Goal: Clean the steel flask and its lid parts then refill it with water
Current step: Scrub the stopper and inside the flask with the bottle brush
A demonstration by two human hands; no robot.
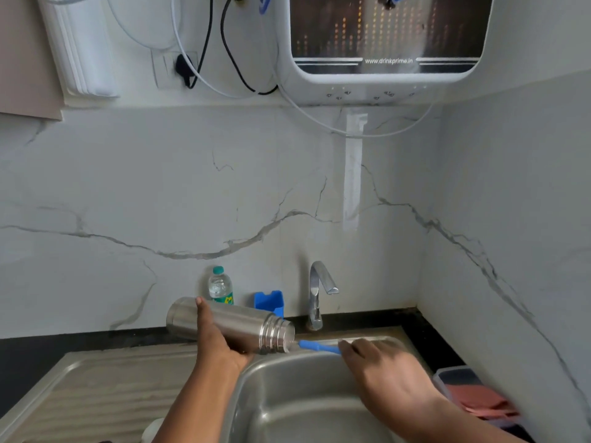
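Steel flask (236, 324) held over the left rim of the sink (307, 407), lying nearly on its side: base up and to the left, threaded open mouth down and to the right, tipped slightly toward the basin. Left hand (217, 340) clamped round the flask's middle from below, thumb over the top. Right hand (380, 369) closed on the blue brush handle (319, 346), which runs almost in line with the flask's long axis and enters the mouth from the right; the brush head is hidden inside, so depth cannot be told. The two hands sit apart, flask mouth between them, right hand nearer the opening, left hand nearer the base. Judgement: the inside scrub is the step in hand, and the next stroke depends on keeping handle and flask axis in line so the brush slides along the bore instead of jamming at the neck. Tap (319, 292) stands behind, just right of the mouth; no water seen running. Plastic bottle (220, 286) and blue holder (268, 303) stand on the bench behind the flask. Lid parts not identifiable here
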